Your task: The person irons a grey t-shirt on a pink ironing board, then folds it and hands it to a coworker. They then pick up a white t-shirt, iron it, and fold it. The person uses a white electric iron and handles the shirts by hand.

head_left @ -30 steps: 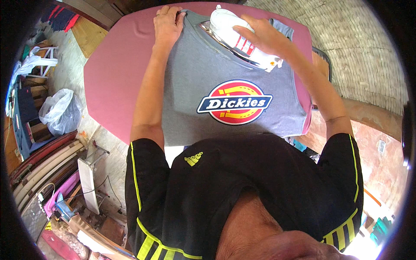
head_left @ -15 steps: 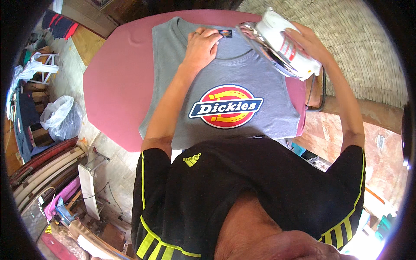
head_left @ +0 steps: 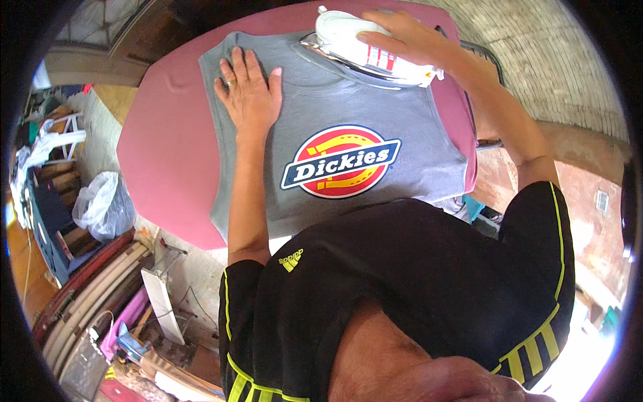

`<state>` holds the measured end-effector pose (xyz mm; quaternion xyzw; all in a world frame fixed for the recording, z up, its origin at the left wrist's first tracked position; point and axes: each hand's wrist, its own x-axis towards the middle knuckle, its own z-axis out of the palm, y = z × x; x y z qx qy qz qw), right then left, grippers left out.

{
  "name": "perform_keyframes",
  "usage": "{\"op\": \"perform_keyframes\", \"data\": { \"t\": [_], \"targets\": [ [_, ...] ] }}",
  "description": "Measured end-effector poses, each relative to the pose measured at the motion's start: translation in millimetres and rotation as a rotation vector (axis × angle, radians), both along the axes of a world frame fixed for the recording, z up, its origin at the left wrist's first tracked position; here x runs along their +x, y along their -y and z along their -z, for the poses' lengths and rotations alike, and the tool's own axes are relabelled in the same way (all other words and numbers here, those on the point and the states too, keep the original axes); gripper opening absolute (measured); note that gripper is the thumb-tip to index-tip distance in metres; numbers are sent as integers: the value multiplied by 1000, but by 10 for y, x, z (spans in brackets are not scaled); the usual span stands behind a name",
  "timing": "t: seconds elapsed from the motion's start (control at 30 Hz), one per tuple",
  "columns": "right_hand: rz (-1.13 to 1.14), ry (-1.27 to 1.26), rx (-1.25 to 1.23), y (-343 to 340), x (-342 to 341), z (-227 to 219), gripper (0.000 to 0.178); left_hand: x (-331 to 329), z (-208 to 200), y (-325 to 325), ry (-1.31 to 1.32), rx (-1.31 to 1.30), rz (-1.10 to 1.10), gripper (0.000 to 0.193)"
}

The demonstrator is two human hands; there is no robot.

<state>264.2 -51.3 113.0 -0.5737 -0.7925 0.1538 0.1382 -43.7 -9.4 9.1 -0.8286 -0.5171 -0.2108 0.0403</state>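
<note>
A grey sleeveless shirt point(head_left: 261, 161) with a red, yellow and dark blue printed emblem lies spread over a pink padded ironing board point(head_left: 171, 147). Flat on the shirt's left shoulder area rests my left hand point(head_left: 249, 94), fingers apart, a ring on one of them. My right hand point(head_left: 405, 37) is wrapped round the handle of a white clothes iron point(head_left: 341, 33) with a shiny metal base. That iron is over the shirt's right shoulder and neckline, its pointed end toward the left; it covers part of the collar.
On the left, a clear plastic bag point(head_left: 104, 204) sits on the floor, with a white stool point(head_left: 63, 137) beyond it. Several rolls point(head_left: 94, 295) and a white panel point(head_left: 161, 305) lie at lower left. A woven wall point(head_left: 556, 67) rises at the right.
My left hand has moved left from the collar and flattened onto the shirt's shoulder. The iron, tilted up at the right before, has come left and down over the shirt.
</note>
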Motion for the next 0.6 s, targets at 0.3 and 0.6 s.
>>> {"op": "perform_keyframes", "data": {
  "t": [0.3,0.6],
  "targets": [
    [189,-210,-48,359,185,-323,46,287,-102,49,55,85,155,61],
    [499,315,29,1532,400,-360,35,1051,-84,459,-92,-32,588,59]
  ]
}}
